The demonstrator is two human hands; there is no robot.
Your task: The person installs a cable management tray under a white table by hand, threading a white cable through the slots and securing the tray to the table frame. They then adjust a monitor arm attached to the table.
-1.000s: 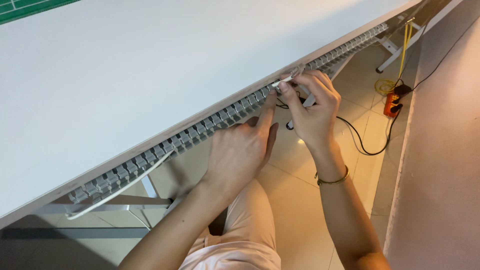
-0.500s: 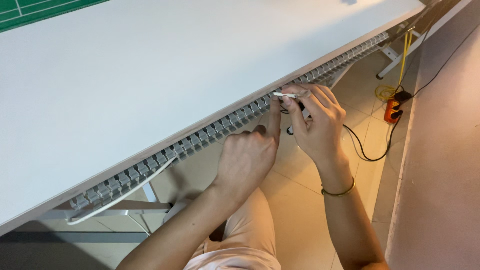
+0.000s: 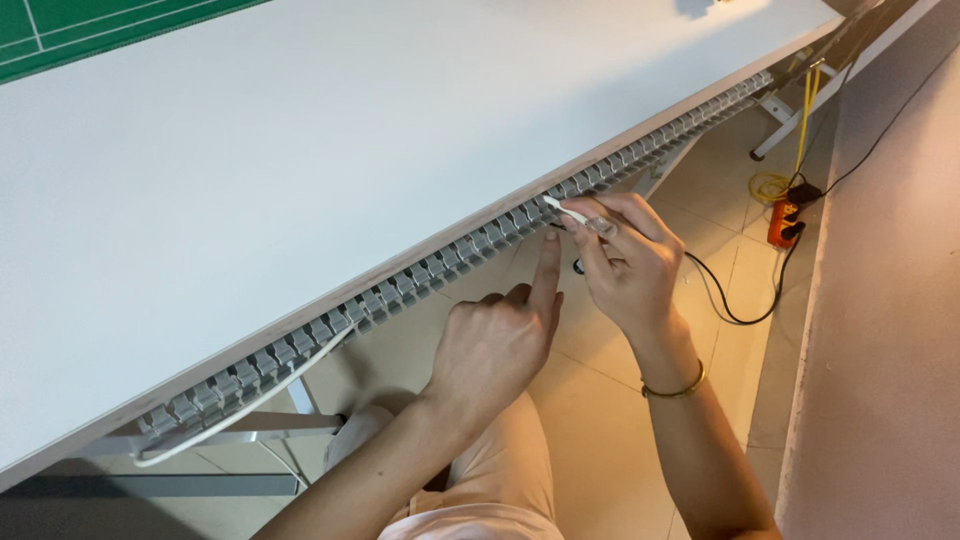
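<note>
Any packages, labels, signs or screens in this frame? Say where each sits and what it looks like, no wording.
None can be made out: no package, label, sign or screen shows.
Nearest thing with markings: a green mat with white grid lines, flat at the far left corner of the white table.
Orange power strip, oblong, on the tiled floor at right, black plugs in it.

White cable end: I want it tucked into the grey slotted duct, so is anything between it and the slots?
Nothing visible. The right hand pinches the white cable end right at the grey slotted duct; the left hand points its forefinger just below.
</note>
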